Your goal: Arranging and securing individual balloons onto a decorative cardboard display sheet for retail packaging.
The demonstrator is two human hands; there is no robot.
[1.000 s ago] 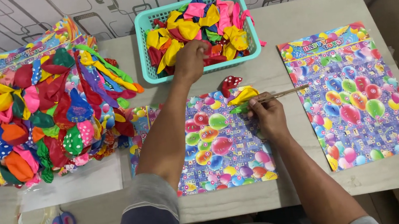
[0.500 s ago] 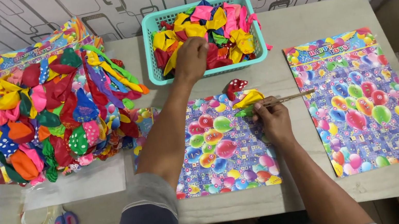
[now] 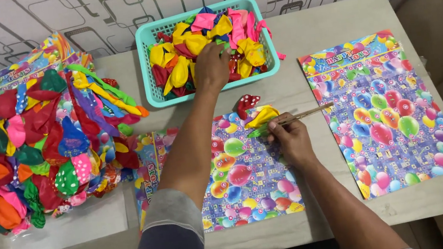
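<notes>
Head view | right hand pinches thin stick, tip pointing right | left hand grasping in balloon basket

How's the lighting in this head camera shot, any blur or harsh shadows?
Head view: soft, even light and only faint shadows on the pale wooden table; sharp focus on the teal plastic basket and both hands, left hand, right hand; slight wide-angle bending at the edges.
</notes>
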